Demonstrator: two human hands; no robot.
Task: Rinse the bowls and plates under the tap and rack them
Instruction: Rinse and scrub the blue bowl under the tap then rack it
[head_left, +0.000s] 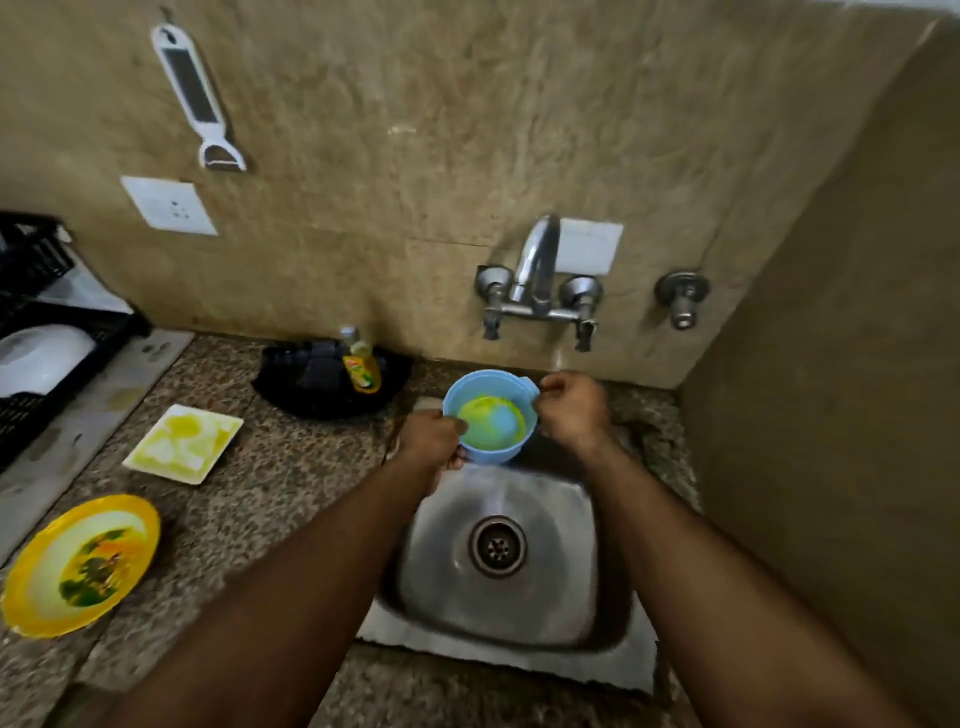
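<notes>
Now | left hand (434, 434) and right hand (571, 410) grip blue bowl (491, 415) rim | soap bottle (360, 364) label unreadable

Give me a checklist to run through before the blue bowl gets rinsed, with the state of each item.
1. Bowl held firmly: ok. The left hand grips the blue bowl at its near-left rim, and the right hand pinches its right rim.
2. Bowl over the sink: ok, at its far edge.
3. Bowl under the tap: cannot tell; it sits below and slightly left of the spout.
4. Water running: not ok, no stream is visible.
5. Drain clear: ok, nothing lies on it.
6. Room in the rack: cannot tell; a white dish is in it and most of it is out of frame.
</notes>
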